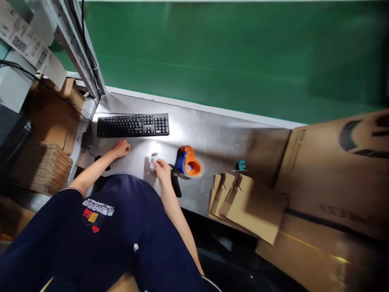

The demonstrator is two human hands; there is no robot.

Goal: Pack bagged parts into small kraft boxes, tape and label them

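Note:
My right hand (pixel 163 169) pinches a small white packet (pixel 153 159) with printing on it, just above the metal table. My left hand (pixel 121 149) is closed, its fingers curled down near the tabletop below the keyboard (pixel 133 125). Something small and clear shows by its fingertips, too faint to name. Just right of my right hand is a black handheld scanner (pixel 175 180) with a green light, partly hidden by the hand. Beside it stands an orange and blue tape dispenser (pixel 189 162).
Folded cardboard boxes (pixel 255 207) lie at the table's right, near a small teal roll (pixel 241 165). Large cartons (pixel 331 174) stand beyond them. A green surface (pixel 212 56) runs behind the table. Flattened cardboard (pixel 53 166) and a hanging printed label (pixel 30 44) are at the left.

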